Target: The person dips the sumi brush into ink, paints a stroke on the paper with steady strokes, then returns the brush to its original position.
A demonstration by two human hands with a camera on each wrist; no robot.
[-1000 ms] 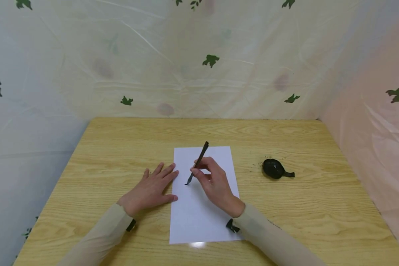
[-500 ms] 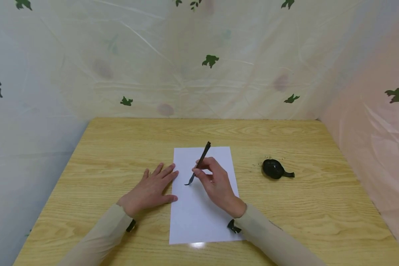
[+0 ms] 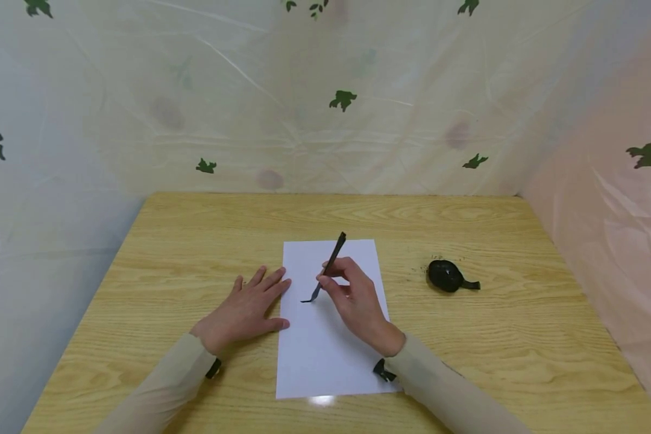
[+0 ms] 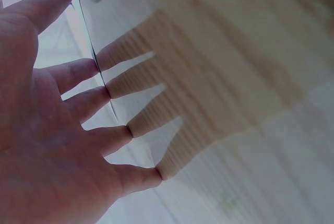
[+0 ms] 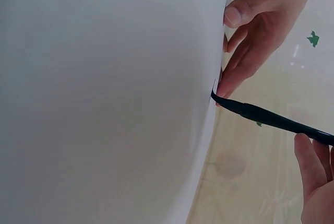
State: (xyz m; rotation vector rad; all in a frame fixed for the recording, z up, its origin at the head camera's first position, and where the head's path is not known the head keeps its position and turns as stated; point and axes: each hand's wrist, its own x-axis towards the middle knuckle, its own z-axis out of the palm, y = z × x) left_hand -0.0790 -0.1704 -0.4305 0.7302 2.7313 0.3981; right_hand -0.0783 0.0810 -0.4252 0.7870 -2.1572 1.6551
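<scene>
A white sheet of paper (image 3: 325, 361) lies on the wooden table, with a short black stroke (image 3: 305, 301) left of its middle. Between thumb and fingers my right hand (image 3: 355, 301) pinches a dark paintbrush (image 3: 333, 256), tilted, its tip touching the paper at the stroke's right end. The right wrist view shows the brush (image 5: 271, 119) with its bristles bent against the sheet. My left hand (image 3: 244, 313) rests flat with fingers spread, the thumb and some fingertips on the paper's left edge. Seen from the left wrist, the palm (image 4: 57, 125) faces down on the glossy tabletop.
Right of the paper stands a small black dish (image 3: 445, 275) with a short handle, dark liquid inside it. Specks mark the table (image 3: 521, 337) around it. Patterned sheeting (image 3: 304, 120) rises behind the table and at both sides.
My right hand and the brush have moved slightly to the right, and the black stroke has grown longer from a small mark. My left hand has stayed in place.
</scene>
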